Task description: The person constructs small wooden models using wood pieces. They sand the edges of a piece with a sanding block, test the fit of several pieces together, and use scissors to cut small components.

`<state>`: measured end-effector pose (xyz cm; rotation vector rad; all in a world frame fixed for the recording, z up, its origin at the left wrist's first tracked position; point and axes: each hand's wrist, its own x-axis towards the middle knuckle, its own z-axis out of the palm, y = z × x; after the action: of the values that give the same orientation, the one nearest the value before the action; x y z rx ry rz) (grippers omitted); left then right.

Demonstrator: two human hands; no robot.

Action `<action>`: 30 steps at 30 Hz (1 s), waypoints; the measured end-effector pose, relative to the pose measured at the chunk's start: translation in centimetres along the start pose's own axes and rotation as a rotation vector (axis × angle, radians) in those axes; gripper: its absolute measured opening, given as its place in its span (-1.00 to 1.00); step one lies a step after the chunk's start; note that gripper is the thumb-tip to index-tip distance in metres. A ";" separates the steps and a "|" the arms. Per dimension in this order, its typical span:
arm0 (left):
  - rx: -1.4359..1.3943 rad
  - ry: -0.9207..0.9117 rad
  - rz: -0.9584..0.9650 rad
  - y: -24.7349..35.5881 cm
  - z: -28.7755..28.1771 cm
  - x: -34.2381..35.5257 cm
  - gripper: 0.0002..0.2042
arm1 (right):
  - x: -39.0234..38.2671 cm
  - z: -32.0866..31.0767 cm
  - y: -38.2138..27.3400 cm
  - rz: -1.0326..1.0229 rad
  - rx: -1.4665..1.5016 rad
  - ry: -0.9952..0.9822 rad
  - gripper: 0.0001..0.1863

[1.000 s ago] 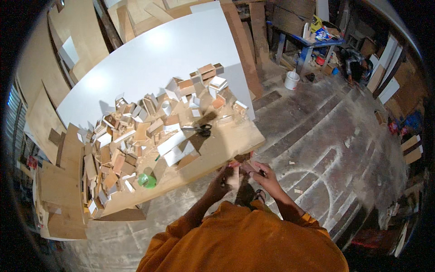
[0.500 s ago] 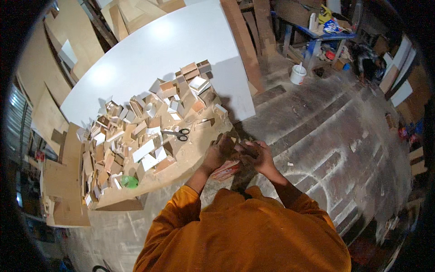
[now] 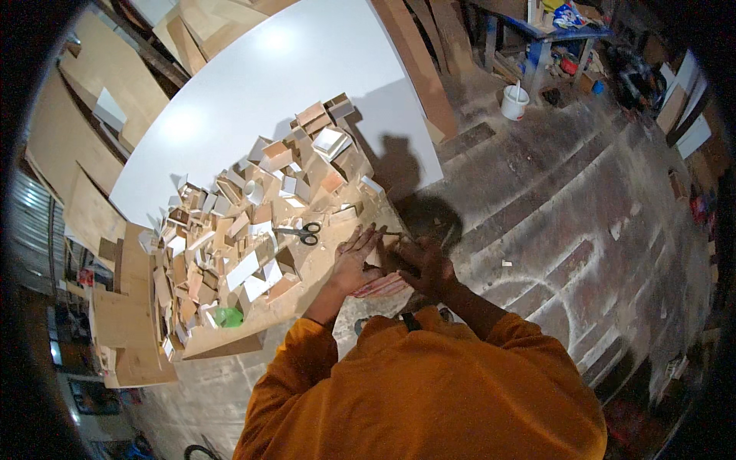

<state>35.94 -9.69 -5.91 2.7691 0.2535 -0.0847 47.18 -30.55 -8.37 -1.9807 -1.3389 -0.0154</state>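
Note:
My left hand (image 3: 357, 259) lies at the near right corner of the wooden tabletop (image 3: 310, 264), its fingers stretched out. Close beside it, my right hand (image 3: 429, 267) is in deep shadow with its fingers curled. What it grips is too dark to make out. Between the hands a small wooden piece (image 3: 392, 234) shows at the table's edge. A red-and-white striped thing (image 3: 383, 287) shows just below my left hand. Dark-handled scissors (image 3: 308, 233) lie on the tabletop to the left of my hands.
Many small wooden and white board offcuts (image 3: 244, 277) are heaped across the table, with a green object (image 3: 228, 317) at the near left. Behind stands a large white panel (image 3: 230, 100). A white bucket (image 3: 515, 103) stands on the floor near a blue workbench (image 3: 540, 34).
My left hand has flattened, with its fingers spread, at the table corner. My right hand has turned and moved slightly down. The view has shifted a little.

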 end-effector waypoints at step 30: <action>0.111 -0.119 -0.090 0.5 -1.0 1.6 -0.37 | 2.0 -0.1 -0.9 -0.008 0.031 0.081 -0.46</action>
<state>37.61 -9.57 -4.98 2.8486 0.3515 -0.2937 47.39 -28.87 -6.97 -1.9288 -1.2873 -0.0776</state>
